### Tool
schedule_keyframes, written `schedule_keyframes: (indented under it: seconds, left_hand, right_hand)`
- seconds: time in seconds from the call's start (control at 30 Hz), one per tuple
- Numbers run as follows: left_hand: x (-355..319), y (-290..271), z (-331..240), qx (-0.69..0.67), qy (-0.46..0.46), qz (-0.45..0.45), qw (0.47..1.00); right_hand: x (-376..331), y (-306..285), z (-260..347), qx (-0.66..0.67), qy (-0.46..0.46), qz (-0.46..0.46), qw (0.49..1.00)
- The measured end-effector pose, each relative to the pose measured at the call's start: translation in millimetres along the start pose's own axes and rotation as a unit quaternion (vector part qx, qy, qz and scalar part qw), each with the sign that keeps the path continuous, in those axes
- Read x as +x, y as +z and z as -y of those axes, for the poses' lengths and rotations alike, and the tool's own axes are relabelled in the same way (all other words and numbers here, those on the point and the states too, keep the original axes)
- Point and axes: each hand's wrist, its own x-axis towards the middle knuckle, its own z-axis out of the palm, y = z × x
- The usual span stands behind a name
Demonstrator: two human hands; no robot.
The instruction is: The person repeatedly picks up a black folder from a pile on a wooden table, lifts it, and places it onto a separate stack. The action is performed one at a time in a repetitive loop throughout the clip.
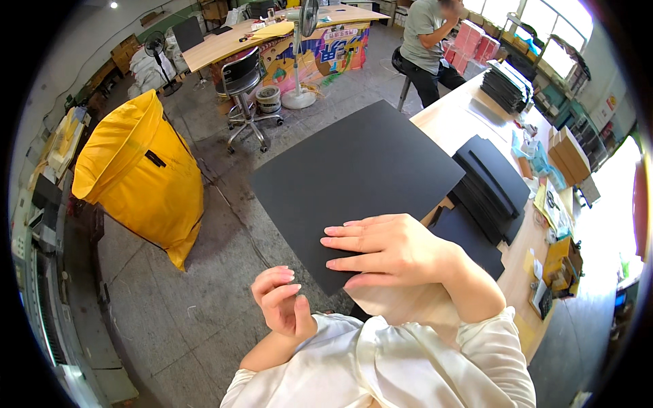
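Note:
A large black sheet [357, 170], stiff and flat-looking, extends past the left edge of the light wooden table [401, 306]. My right hand [394, 250] lies palm down near its front corner, fingers stretched out over the surface. Just off the sheet's lower left edge, my left hand [282, 302] is raised with loosely bent fingers, the thumb apart from them and nothing between. Right of the sheet lies a pile of black boards [486, 177], partly fanned out. Another black piece [469, 238] rests in front of that pile, partly covered.
A yellow bag [146, 177] stands on the floor at left. Farther back are a swivel chair [241, 78], a fan [299, 68] and another table [272, 30]. A person [428, 47] sits beyond my table. Scissors [551, 198] and cartons [570, 155] line its right side.

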Motion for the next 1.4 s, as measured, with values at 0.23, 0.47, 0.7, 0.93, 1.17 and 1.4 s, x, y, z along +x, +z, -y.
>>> schedule_keyframes:
  seconds: [0.23,0.47,0.7,0.93,1.17,1.4]
  left_hand:
    - [1,14,7,0.004,0.058,0.041,0.997]
    - [5,12,3,0.085,0.092,0.119,0.985]
    - [2,11,8,0.088,0.102,0.137,0.981]
    - [-1,15,6,0.085,0.083,0.086,0.989]
    - [-4,16,10,0.109,0.111,0.074,0.985]
    - [-9,14,8,0.130,0.118,0.092,0.980]
  right_hand:
    - [-2,3,-6,0.062,0.053,-0.048,0.996]
    - [4,-2,-7,0.126,0.100,-0.039,0.986]
    - [4,1,-9,0.151,0.117,-0.053,0.980]
    - [3,1,-10,0.157,0.118,-0.052,0.979]
    - [6,-2,-10,0.157,0.118,-0.043,0.980]
    - [3,3,-11,0.143,0.111,-0.062,0.981]
